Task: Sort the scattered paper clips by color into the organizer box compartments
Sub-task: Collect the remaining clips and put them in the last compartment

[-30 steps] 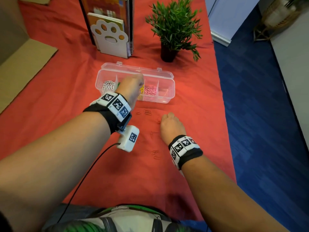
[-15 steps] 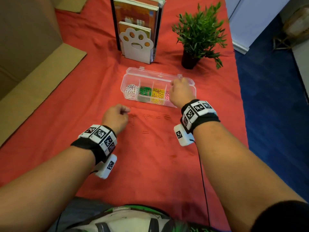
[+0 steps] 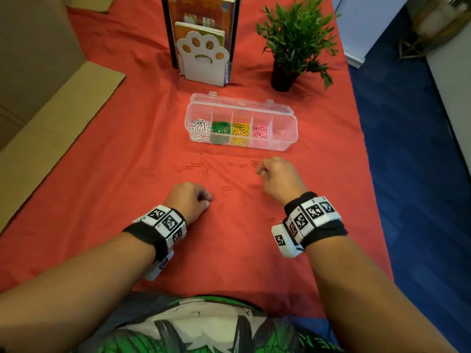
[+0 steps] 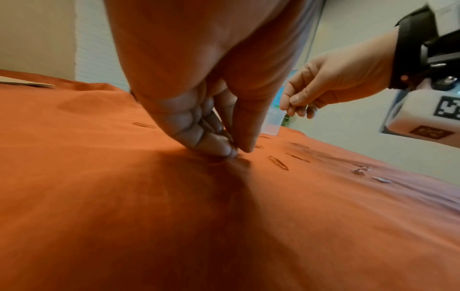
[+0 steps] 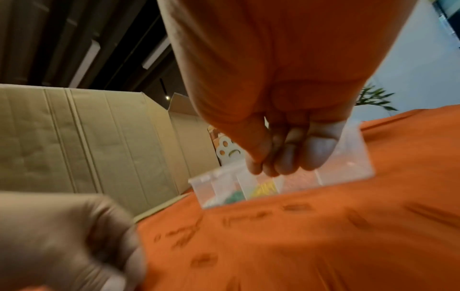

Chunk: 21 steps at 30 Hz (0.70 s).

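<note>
The left hand [image 3: 188, 200] is pressed fingertips-down on the red-covered desk [image 3: 102, 174], its grip pinched shut; whether a clip is caught cannot be told. Further out, the right hand [image 3: 279, 178] is curled, nothing visibly held. Red paper clips [image 3: 196, 166] are scattered before the open organizer box [image 3: 288, 128].

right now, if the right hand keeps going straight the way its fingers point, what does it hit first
Probably the red paper clips on the cloth just ahead of the right hand, then the front wall of the organizer box. Depth is unclear, so it may pass above the clips.
</note>
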Available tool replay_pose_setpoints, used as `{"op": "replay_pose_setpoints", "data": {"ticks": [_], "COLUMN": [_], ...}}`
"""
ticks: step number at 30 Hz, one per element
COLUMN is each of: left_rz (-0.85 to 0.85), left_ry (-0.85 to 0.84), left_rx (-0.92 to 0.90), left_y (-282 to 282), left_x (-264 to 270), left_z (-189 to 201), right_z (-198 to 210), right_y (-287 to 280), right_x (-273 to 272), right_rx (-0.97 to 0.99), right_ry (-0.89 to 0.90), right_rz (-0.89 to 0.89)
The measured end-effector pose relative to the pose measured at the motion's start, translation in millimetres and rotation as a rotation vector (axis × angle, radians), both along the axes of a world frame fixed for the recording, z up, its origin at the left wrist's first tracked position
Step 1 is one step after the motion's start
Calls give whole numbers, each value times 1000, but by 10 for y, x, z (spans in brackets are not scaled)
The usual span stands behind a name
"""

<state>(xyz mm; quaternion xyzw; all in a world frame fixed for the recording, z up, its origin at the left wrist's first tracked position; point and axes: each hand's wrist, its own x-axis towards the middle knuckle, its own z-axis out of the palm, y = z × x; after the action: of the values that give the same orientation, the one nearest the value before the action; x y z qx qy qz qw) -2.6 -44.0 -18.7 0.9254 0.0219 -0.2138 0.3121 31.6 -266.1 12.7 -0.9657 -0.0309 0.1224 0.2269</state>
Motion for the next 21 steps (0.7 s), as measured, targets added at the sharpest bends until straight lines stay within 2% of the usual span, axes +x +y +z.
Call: {"op": "replay_pose_setpoints", "data": {"ticks": [5, 10, 16, 19, 21], "left_rz": [-87, -185, -300, -387, -425], "left_ry": [-41, -61, -104, -116, -143], "left_rx": [31, 93, 166, 262, 299], "left_y": [-195, -313, -368, -383, -382], "left_x": [-29, -49, -95, -111, -123], "left_z": [11, 18, -3, -6, -14], "right_z": [-206, -314, -317, -320, -339], "right_y": [-67, -51, 44, 18, -36], "right_x": [-583, -951, -1068, -1025, -935], "right_rx": [-96, -229, -258, -183, -2], "right_ry": [139, 117, 108, 124, 173], "right_rz": [8, 50, 6, -70, -222]}}
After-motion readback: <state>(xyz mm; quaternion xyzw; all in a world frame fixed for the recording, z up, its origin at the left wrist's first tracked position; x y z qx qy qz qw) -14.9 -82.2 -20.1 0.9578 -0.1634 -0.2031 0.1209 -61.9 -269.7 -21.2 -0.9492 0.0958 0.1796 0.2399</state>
